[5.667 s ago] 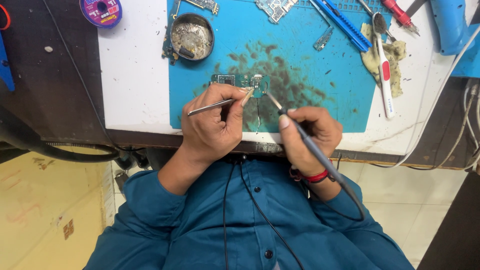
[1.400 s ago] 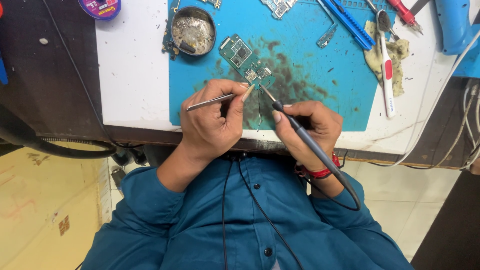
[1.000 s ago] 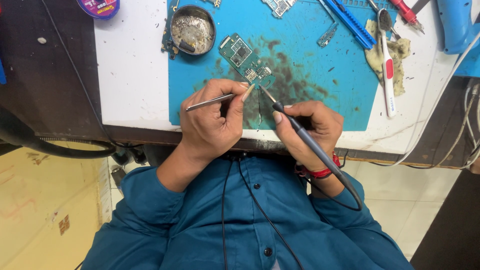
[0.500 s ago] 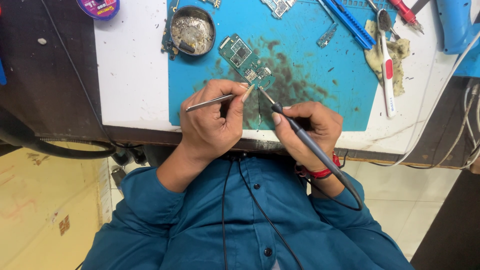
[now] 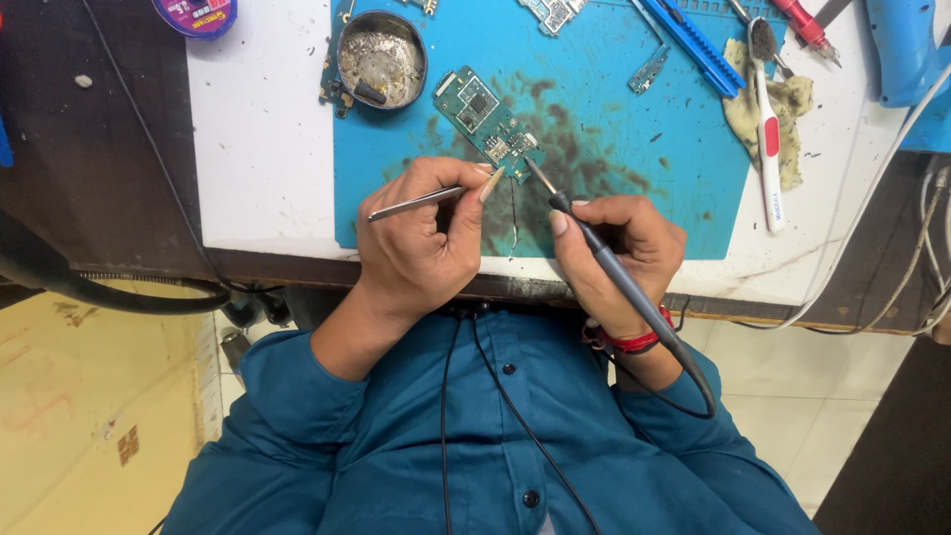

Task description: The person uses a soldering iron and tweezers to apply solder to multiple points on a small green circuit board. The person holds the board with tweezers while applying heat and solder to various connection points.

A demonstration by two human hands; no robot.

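Circuit board (image 5: 487,121): small green rectangle, chips and metal shields on face, lying diagonal on blue mat (image 5: 634,159), 12 o'clock from both hands. Judged light, stiff, fragile; hold by bare edges, not components. Left hand (image 5: 421,248) pinching tweezers (image 5: 416,202), tips just beside board's lower corner. Right hand (image 5: 619,248) closed pen-style round soldering iron (image 5: 604,263), tip near same corner. Solder tin (image 5: 381,57) at 10 o'clock from board. Toothbrush (image 5: 768,149) at 3 o'clock on table (image 5: 263,149).
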